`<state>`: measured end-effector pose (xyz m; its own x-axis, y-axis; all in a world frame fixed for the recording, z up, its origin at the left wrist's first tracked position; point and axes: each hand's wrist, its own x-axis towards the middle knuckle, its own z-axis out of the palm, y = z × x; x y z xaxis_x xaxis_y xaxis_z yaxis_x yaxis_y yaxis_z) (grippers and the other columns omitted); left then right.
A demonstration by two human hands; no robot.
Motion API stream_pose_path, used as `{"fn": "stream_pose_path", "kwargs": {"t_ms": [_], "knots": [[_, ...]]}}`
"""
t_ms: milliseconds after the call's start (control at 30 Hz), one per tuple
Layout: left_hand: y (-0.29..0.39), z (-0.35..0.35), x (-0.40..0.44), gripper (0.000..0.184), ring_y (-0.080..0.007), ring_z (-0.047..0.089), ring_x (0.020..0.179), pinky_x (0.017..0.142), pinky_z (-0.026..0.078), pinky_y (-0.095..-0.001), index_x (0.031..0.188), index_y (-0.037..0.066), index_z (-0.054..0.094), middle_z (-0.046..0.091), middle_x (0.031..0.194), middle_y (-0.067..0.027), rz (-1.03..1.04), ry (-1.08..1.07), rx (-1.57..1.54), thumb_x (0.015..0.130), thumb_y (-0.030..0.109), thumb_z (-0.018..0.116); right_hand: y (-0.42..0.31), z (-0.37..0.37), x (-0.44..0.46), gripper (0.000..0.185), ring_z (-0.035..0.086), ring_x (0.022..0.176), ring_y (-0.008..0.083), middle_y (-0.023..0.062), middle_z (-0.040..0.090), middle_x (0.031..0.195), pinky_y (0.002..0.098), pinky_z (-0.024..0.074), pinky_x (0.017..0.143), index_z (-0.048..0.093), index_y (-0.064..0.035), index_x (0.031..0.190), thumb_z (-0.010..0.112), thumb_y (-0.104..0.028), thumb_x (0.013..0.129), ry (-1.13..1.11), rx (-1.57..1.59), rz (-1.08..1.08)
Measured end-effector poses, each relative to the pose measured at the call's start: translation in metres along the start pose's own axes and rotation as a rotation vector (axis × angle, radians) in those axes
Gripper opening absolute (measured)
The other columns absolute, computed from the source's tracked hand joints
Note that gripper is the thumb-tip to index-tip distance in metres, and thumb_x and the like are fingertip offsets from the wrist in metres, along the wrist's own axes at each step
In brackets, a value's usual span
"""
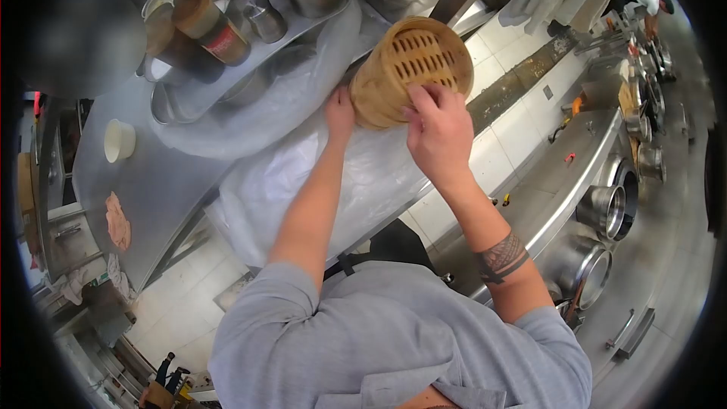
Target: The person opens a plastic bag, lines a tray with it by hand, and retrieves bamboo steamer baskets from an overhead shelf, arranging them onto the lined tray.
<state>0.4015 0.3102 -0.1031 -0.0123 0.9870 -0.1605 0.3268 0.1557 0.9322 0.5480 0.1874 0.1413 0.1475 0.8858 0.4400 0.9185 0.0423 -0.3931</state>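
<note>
The bamboo steamer point(375, 87) was at the bench's point(360, 167) far side — left hand point(341, 112) against its wall, right hand point(443, 123) curled at its slatted top, grips unclear; uneven pressure could tip it.

Steamer point(401, 72) right of jar point(226, 42), cup point(120, 141) left, pots point(600, 210) far right

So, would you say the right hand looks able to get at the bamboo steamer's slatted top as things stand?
Yes, seemingly: the right hand is at the slatted top, nothing else covers it, and the left hand is beside the steamer.
</note>
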Motion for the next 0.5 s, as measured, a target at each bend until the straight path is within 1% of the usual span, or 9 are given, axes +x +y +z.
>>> {"fn": "stream_pose_path", "kwargs": {"t_ms": [33, 100, 167, 200, 267, 300, 367, 433, 500], "knots": [[0.010, -0.008, -0.014, 0.041, -0.0334, 0.063, 0.120, 0.100, 0.048, -0.0427, 0.130, 0.001, 0.064, 0.066, 0.131, -0.0195, 0.002, 0.007, 0.005, 0.105, 0.032, 0.051, -0.004, 0.002, 0.005, 0.040, 0.061, 0.100, 0.0307, 0.0104, 0.065, 0.111, 0.0439, 0.0481, 0.076, 0.067, -0.0175, 0.116, 0.076, -0.010, 0.078, 0.002, 0.008, -0.003], [0.020, -0.021, -0.056, 0.037, -0.0361, 0.065, 0.114, 0.098, 0.049, -0.0409, 0.125, 0.000, 0.067, 0.070, 0.117, -0.0219, 0.298, 0.312, 0.171, 0.103, 0.025, 0.050, -0.017, 0.008, 0.010, 0.043, 0.062, 0.099, 0.0322, 0.0102, 0.066, 0.112, 0.0430, 0.0519, 0.079, 0.068, -0.0143, 0.119, 0.077, -0.007, 0.078, -0.066, -0.011, -0.026], [0.014, -0.028, -0.087, 0.046, -0.0416, 0.053, 0.130, 0.109, 0.042, -0.0510, 0.139, 0.008, 0.061, 0.058, 0.139, -0.0242, -0.017, -0.177, 0.277, 0.094, 0.020, 0.062, -0.025, 0.008, 0.010, 0.048, 0.063, 0.098, 0.0320, 0.0128, 0.065, 0.111, 0.0432, 0.0515, 0.078, 0.065, -0.0127, 0.124, 0.078, -0.007, 0.077, -0.078, -0.042, -0.065], [0.012, -0.025, -0.108, 0.046, -0.0416, 0.053, 0.130, 0.109, 0.042, -0.0510, 0.139, 0.008, 0.061, 0.058, 0.139, -0.0242, -0.026, -0.172, 0.271, 0.094, 0.020, 0.062, -0.032, 0.002, 0.011, 0.050, 0.063, 0.098, 0.0331, 0.0152, 0.063, 0.113, 0.0433, 0.0515, 0.080, 0.064, -0.0105, 0.126, 0.078, -0.006, 0.078, 0.041, 0.016, -0.074], [0.018, -0.010, -0.140, 0.060, -0.0453, 0.027, 0.150, 0.114, 0.026, -0.0707, 0.147, 0.017, 0.054, 0.032, 0.163, -0.0202, 0.329, -0.306, 0.728, 0.091, 0.035, 0.068, -0.037, 0.000, -0.005, 0.052, 0.063, 0.099, 0.0342, 0.0176, 0.061, 0.115, 0.0434, 0.0515, 0.081, 0.063, -0.0084, 0.127, 0.078, -0.005, 0.078, 0.162, 0.078, -0.095], [0.017, -0.006, -0.143, 0.060, -0.0453, 0.027, 0.150, 0.114, 0.026, -0.0707, 0.147, 0.017, 0.054, 0.032, 0.163, -0.0202, 0.322, -0.292, 0.720, 0.091, 0.035, 0.068, -0.024, 0.006, -0.035, 0.054, 0.062, 0.102, 0.0344, 0.0196, 0.060, 0.117, 0.0458, 0.0517, 0.084, 0.059, -0.0058, 0.130, 0.076, -0.003, 0.078, 0.081, 0.223, -0.047], [0.008, -0.003, -0.154, 0.077, -0.0476, -0.002, 0.156, 0.110, 0.010, -0.0837, 0.156, 0.023, 0.044, 0.004, 0.172, -0.0130, 0.288, -0.579, 0.873, 0.089, 0.049, 0.069, -0.003, 0.044, -0.071, 0.057, 0.061, 0.105, 0.0346, 0.0216, 0.059, 0.119, 0.0482, 0.0518, 0.087, 0.054, -0.0033, 0.132, 0.074, 0.000, 0.079, -0.024, 0.369, 0.003], [0.009, -0.007, -0.158, 0.081, -0.0470, -0.002, 0.157, 0.110, 0.010, -0.0839, 0.159, 0.027, 0.038, 0.005, 0.173, -0.0139, 0.270, -0.680, 0.929, 0.089, 0.055, 0.068, 0.014, 0.095, -0.082, 0.067, 0.063, 0.106, 0.0298, 0.0174, 0.054, 0.128, 0.0392, 0.0556, 0.089, 0.042, -0.0050, 0.138, 0.075, 0.002, 0.080, -0.412, 0.946, 1.169], [0.018, -0.008, -0.162, 0.079, -0.0494, 0.002, 0.156, 0.110, 0.012, -0.0840, 0.160, 0.028, 0.036, 0.014, 0.171, -0.0167, 0.332, -0.774, 1.069, 0.090, 0.051, 0.066, 0.033, 0.133, -0.075, 0.071, 0.063, 0.107, 0.0285, 0.0165, 0.055, 0.128, 0.0375, 0.0568, 0.087, 0.037, -0.0065, 0.140, 0.074, 0.004, 0.080, -0.331, 1.117, 1.119]]}}
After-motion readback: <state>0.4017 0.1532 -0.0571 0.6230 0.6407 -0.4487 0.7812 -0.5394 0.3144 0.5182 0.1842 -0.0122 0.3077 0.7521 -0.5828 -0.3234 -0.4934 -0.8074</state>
